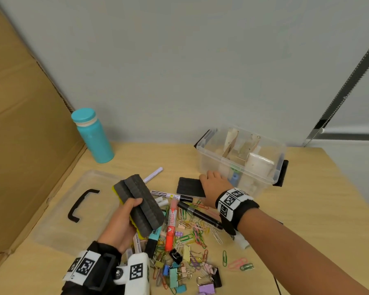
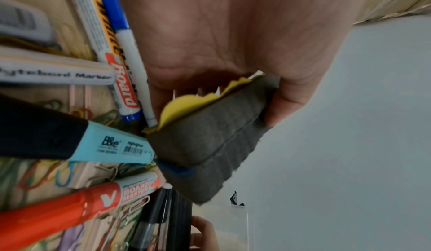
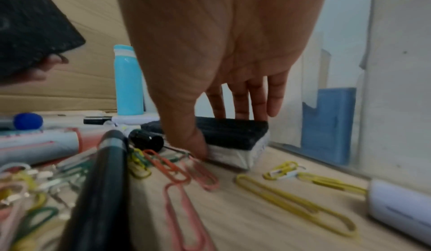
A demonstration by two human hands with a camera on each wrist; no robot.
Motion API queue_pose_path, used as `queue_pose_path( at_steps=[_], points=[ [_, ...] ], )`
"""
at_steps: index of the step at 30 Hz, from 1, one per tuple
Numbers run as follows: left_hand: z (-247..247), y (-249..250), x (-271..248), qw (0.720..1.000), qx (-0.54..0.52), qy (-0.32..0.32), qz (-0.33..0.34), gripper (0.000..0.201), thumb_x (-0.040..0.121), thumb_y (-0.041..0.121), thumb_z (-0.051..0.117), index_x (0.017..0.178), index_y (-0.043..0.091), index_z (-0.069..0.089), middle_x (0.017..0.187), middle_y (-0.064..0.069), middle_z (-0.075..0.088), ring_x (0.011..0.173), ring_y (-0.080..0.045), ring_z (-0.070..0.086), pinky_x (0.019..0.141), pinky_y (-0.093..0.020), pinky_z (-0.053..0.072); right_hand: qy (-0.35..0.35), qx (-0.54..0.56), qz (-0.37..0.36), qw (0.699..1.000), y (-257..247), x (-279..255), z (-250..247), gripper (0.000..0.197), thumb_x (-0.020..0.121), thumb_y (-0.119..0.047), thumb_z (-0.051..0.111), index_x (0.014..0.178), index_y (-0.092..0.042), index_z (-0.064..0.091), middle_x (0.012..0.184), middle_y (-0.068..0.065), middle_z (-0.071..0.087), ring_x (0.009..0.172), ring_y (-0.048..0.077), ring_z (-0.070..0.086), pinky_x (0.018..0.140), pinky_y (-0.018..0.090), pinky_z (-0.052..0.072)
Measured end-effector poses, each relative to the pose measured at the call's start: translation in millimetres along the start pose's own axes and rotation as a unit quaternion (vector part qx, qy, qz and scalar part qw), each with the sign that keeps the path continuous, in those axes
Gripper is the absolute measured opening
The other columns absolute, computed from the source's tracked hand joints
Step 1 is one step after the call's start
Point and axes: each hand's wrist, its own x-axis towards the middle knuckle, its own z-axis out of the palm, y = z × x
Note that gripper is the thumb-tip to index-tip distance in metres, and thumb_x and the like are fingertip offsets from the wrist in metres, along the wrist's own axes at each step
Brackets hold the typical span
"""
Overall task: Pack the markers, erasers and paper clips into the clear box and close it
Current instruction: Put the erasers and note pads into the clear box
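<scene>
My left hand [image 1: 127, 211] grips two grey foam erasers [image 1: 141, 206] stacked together above the table; in the left wrist view one eraser [image 2: 210, 140] has a yellow back. My right hand [image 1: 212, 180] reaches down onto a black-topped eraser [image 1: 189, 187] lying beside the clear box [image 1: 202, 149]. In the right wrist view the thumb is at the near edge and the fingers at the far edge of this eraser [image 3: 238, 135]. Markers lie in a heap, among them a red one [image 1: 171, 225] and a black one [image 1: 200, 216]. Coloured paper clips [image 1: 192, 233] and binder clips are scattered around them.
The box's clear lid [image 1: 58, 209] with its black handle lies flat at the left. A turquoise bottle [image 1: 93, 136] stands behind it. A cardboard panel [image 1: 19, 145] walls off the left side. The open box holds card dividers and some white and blue items.
</scene>
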Motion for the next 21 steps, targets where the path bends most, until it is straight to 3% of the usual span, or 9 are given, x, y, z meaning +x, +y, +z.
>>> queue_pose_path(
  at_steps=[2, 8, 13, 16, 18, 21],
  points=[
    [-1.9, -0.2, 1.6, 1.000, -0.005, -0.003, 0.000, 0.035, 0.096, 0.018, 0.045, 0.131, 0.014, 0.047, 0.125, -0.009, 0.058, 0.114, -0.027, 0.056, 0.096, -0.047, 0.042, 0.002, 0.043, -0.005, 0.999, -2.8, -6.7, -9.7, 0.060, 0.080, -0.043, 0.064, 0.127, -0.015, 0.041, 0.122, 0.009, 0.042, 0.110, 0.028, 0.047, 0.092, 0.040, 0.046],
    [4.8, -0.7, 3.6, 1.000, 0.008, -0.016, -0.002, 0.023, 0.096, 0.020, 0.047, 0.117, 0.016, 0.056, 0.121, -0.007, 0.061, 0.111, -0.024, 0.057, 0.096, -0.045, 0.042, 0.122, 0.139, -0.038, 0.982, -1.7, -47.4, -51.5, 0.042, 0.085, -0.049, 0.053, 0.110, -0.015, 0.056, 0.108, 0.000, 0.045, 0.085, 0.016, 0.052, 0.076, 0.031, 0.050],
    [12.3, 1.1, 3.0, 0.999, -0.001, -0.033, -0.004, 0.049, 0.094, 0.026, 0.051, 0.141, 0.017, 0.040, 0.131, -0.007, 0.056, 0.120, -0.026, 0.054, 0.095, -0.044, 0.043, 0.216, 0.207, -0.030, 0.954, 20.9, -81.0, -106.9, 0.032, 0.087, -0.050, 0.055, 0.098, -0.021, 0.057, 0.088, -0.010, 0.054, 0.073, 0.005, 0.052, 0.060, 0.012, 0.036],
    [16.9, 0.8, 3.1, 0.999, -0.007, -0.051, -0.003, 0.050, 0.095, 0.025, 0.050, 0.143, 0.021, 0.037, 0.136, -0.009, 0.054, 0.116, -0.026, 0.058, 0.084, -0.039, 0.049, 0.287, 0.225, 0.002, 0.931, 44.4, -86.7, -137.9, 0.027, 0.089, -0.038, 0.061, 0.104, -0.016, 0.059, 0.087, -0.002, 0.063, 0.075, 0.014, 0.057, 0.061, 0.021, 0.039],
    [20.5, -0.7, 2.1, 0.997, -0.008, -0.076, -0.006, 0.044, 0.097, 0.022, 0.046, 0.140, 0.021, 0.038, 0.130, -0.011, 0.057, 0.099, -0.025, 0.068, 0.067, -0.034, 0.056, 0.319, 0.205, 0.034, 0.925, 60.1, -83.2, -151.3, 0.025, 0.092, -0.031, 0.058, 0.110, -0.014, 0.057, 0.094, 0.005, 0.065, 0.081, 0.022, 0.060, 0.067, 0.029, 0.044],
    [28.8, 0.2, -4.6, 0.994, -0.027, -0.104, -0.009, 0.043, 0.099, 0.018, 0.042, 0.141, 0.023, 0.036, 0.114, -0.010, 0.059, 0.071, -0.022, 0.074, 0.049, -0.027, 0.057, 0.309, 0.171, 0.098, 0.931, 80.6, -70.2, -162.8, 0.027, 0.096, -0.021, 0.050, 0.120, -0.010, 0.052, 0.109, 0.011, 0.061, 0.092, 0.027, 0.059, 0.071, 0.030, 0.042]
  ],
)
